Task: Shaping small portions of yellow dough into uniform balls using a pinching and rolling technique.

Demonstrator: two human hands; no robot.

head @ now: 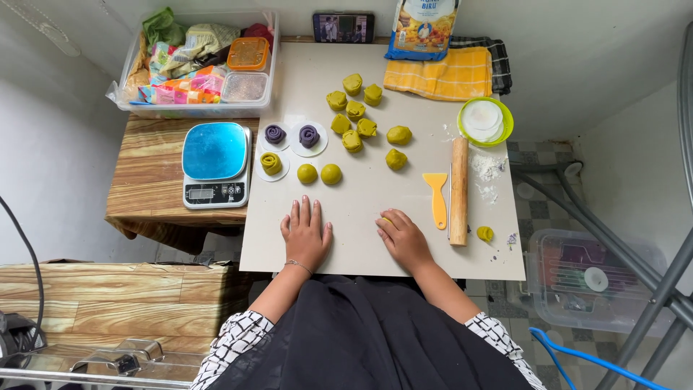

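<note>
While pressing a green dough piece (388, 219) under the cupped right hand (404, 240) near the desk's (404, 180) front edge — left hand (306, 235) flat, fingers spread, beside it.

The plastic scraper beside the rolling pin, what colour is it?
The scraper is yellow-orange, seen best in the head view.

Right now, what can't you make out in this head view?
- Dough piece under the right hand: only a yellow-green edge shows; the fingers cover its shape.
- Left hand: flat on the board; whether anything lies under the palm is hidden.
- Scale display: too small to read.
- Clear bin contents: overlapping packets, not separable.
- Phone screen: too small.
</note>
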